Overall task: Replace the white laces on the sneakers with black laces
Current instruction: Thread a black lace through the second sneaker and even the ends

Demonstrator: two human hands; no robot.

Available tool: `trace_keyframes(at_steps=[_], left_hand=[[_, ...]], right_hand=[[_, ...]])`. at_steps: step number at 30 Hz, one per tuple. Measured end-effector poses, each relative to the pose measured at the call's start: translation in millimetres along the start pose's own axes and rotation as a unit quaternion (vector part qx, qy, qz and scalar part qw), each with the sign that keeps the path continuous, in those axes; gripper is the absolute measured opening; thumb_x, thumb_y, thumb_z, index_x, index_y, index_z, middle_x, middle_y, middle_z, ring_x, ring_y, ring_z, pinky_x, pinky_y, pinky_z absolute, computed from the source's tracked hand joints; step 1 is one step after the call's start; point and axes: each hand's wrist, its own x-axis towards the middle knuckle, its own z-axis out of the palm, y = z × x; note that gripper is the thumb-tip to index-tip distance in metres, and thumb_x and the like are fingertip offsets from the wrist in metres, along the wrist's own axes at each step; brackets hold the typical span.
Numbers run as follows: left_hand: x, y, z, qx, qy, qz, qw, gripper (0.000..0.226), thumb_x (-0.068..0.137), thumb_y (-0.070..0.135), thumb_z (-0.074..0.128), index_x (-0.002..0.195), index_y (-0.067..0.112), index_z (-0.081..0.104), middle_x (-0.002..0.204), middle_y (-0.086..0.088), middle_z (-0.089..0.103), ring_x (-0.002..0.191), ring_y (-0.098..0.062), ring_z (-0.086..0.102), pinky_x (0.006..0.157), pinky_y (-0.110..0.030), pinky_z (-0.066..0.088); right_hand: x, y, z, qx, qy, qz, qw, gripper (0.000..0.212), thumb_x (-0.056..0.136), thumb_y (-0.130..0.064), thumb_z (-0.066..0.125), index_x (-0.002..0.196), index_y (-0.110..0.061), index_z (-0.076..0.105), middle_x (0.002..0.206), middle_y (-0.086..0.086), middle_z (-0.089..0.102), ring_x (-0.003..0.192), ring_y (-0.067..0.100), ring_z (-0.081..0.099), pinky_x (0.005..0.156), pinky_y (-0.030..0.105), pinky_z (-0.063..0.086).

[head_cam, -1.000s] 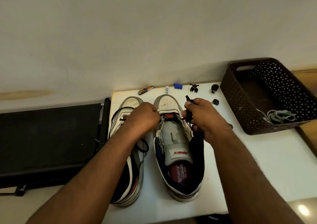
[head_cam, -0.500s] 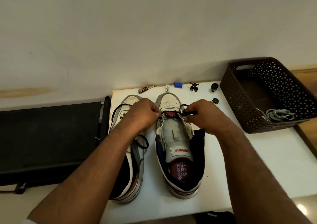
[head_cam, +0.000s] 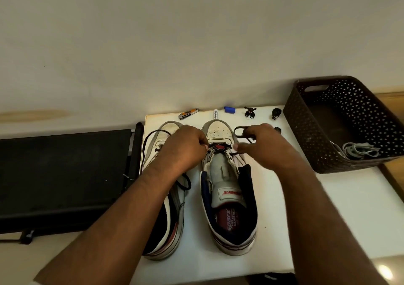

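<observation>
A dark brown perforated basket (head_cam: 358, 110) sat at about two o'clock on the white table (head_cam: 341, 208), its far wall cut with a handle slot. Inside it, at the near right corner, lay a loose bundle of pale laces (head_cam: 358, 150), probably the white ones, though they read greyish in this light.

Two worn white sneakers stood side by side, toes toward twelve o'clock. The right sneaker (head_cam: 228, 188) showed a red "sparx" mark on its tongue tab, and its red insole carried "sparx" again with a line that looked like "CUSHION" beneath. The left sneaker (head_cam: 166, 208) lay at nine o'clock of it, a black lace (head_cam: 150, 140) looping off its toe and side.

The left hand (head_cam: 185, 149) was curled, fingertips pinched at the lowest eyelets of the right sneaker. The right hand (head_cam: 262, 149) was curled too, pinching a second black lace (head_cam: 240, 131) whose loop stuck out toward twelve o'clock while a short end ran from the fingertips into an eyelet.

Along the table's far edge lay small items: a folding tool with an orange handle (head_cam: 188, 113), a white tube (head_cam: 215, 115) with lettering too small to read surely, a blue cap (head_cam: 229, 109), and three small black pieces (head_cam: 249, 112). A black mat (head_cam: 65, 175) lay at nine o'clock, off the table.
</observation>
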Motion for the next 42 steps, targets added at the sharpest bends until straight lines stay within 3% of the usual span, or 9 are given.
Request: trace_keyframes(at_steps=[2, 4, 10, 14, 19, 28, 32, 37, 42], left_hand=[[0.3, 0.3, -1.1, 0.025, 0.068, 0.002, 0.997, 0.018, 0.090, 0.032, 0.062, 0.099, 0.020, 0.072, 0.109, -0.006, 0.060, 0.094, -0.020, 0.057, 0.072, -0.026, 0.037], [-0.2, 4.0, -2.1, 0.024, 0.092, -0.004, 0.995, 0.022, 0.091, 0.039, 0.061, 0.090, 0.018, 0.069, 0.096, -0.002, 0.064, 0.088, -0.019, 0.057, 0.065, -0.026, 0.035], [-2.4, 14.8, 5.1, 0.047, -0.046, -0.054, 0.996, 0.041, 0.080, 0.057, 0.068, 0.084, 0.016, 0.066, 0.078, 0.000, 0.063, 0.080, -0.018, 0.061, 0.061, -0.026, 0.041], [-0.9, 15.3, 5.8, 0.070, -0.047, -0.065, 0.994, 0.036, 0.080, 0.045, 0.073, 0.097, 0.013, 0.068, 0.093, -0.005, 0.068, 0.088, -0.021, 0.063, 0.073, -0.031, 0.049], [1.2, 7.5, 7.5, 0.012, -0.022, -0.064, 0.998, 0.016, 0.086, 0.014, 0.064, 0.097, 0.007, 0.073, 0.092, -0.010, 0.071, 0.087, -0.023, 0.066, 0.069, -0.027, 0.047], [4.8, -10.7, 3.8, -0.160, 0.017, -0.103, 0.982, 0.010, 0.069, 0.017, 0.084, 0.069, 0.012, 0.075, 0.064, -0.005, 0.069, 0.059, -0.018, 0.062, 0.062, -0.028, 0.051], [7.9, -9.1, 2.8, -0.149, -0.008, -0.117, 0.982, 0.011, 0.076, 0.018, 0.080, 0.077, 0.009, 0.075, 0.065, -0.004, 0.065, 0.062, -0.017, 0.057, 0.060, -0.024, 0.043], [11.5, -11.8, 6.0, -0.157, -0.022, -0.126, 0.979, 0.012, 0.085, 0.019, 0.072, 0.087, 0.007, 0.074, 0.066, -0.001, 0.059, 0.065, -0.014, 0.053, 0.066, -0.023, 0.039], [12.0, -13.8, 5.7, -0.155, -0.022, -0.125, 0.980, 0.013, 0.088, 0.019, 0.069, 0.092, 0.007, 0.074, 0.071, -0.003, 0.061, 0.063, -0.011, 0.051, 0.059, -0.022, 0.035]], right_hand=[[-3.9, 2.0, -15.3, 0.001, -0.018, 0.002, 1.000, 0.042, 0.097, -0.031, 0.053, 0.135, -0.014, 0.051, 0.136, 0.009, 0.041, 0.116, 0.025, 0.049, 0.089, 0.031, 0.038], [-6.0, 6.7, -25.5, -0.052, -0.048, 0.015, 0.997, 0.034, 0.100, -0.023, 0.045, 0.130, -0.011, 0.054, 0.132, 0.013, 0.043, 0.105, 0.028, 0.052, 0.084, 0.032, 0.041], [-14.3, 11.7, -41.7, -0.119, 0.050, 0.035, 0.991, 0.027, 0.091, -0.005, 0.047, 0.109, -0.002, 0.067, 0.115, 0.022, 0.059, 0.107, 0.036, 0.055, 0.090, 0.042, 0.047], [-17.0, 9.2, -46.1, 0.017, 0.140, 0.032, 0.989, 0.023, 0.089, -0.005, 0.060, 0.108, -0.013, 0.071, 0.103, 0.008, 0.070, 0.081, 0.021, 0.066, 0.073, 0.027, 0.052], [-11.5, -10.8, -16.2, 0.292, 0.088, -0.026, 0.952, 0.019, 0.080, -0.001, 0.071, 0.096, -0.010, 0.073, 0.079, 0.003, 0.071, 0.069, 0.017, 0.070, 0.071, 0.027, 0.058], [1.3, -23.6, 32.1, 0.279, 0.012, -0.045, 0.959, 0.019, 0.076, 0.004, 0.073, 0.078, -0.015, 0.074, 0.080, 0.001, 0.071, 0.078, 0.018, 0.069, 0.083, 0.037, 0.058], [3.1, -23.5, 33.8, 0.240, 0.016, -0.053, 0.969, 0.015, 0.077, -0.003, 0.076, 0.079, -0.017, 0.072, 0.076, -0.005, 0.067, 0.075, 0.010, 0.064, 0.077, 0.024, 0.053], [3.1, -22.8, 43.5, 0.289, 0.012, -0.021, 0.957, 0.026, 0.074, -0.004, 0.079, 0.069, -0.026, 0.065, 0.076, 0.001, 0.071, 0.066, 0.011, 0.063, 0.063, 0.025, 0.050], [4.4, -27.5, 48.8, 0.295, 0.032, -0.014, 0.955, 0.024, 0.074, -0.007, 0.079, 0.068, -0.025, 0.065, 0.072, -0.002, 0.069, 0.069, 0.012, 0.064, 0.070, 0.028, 0.054]])
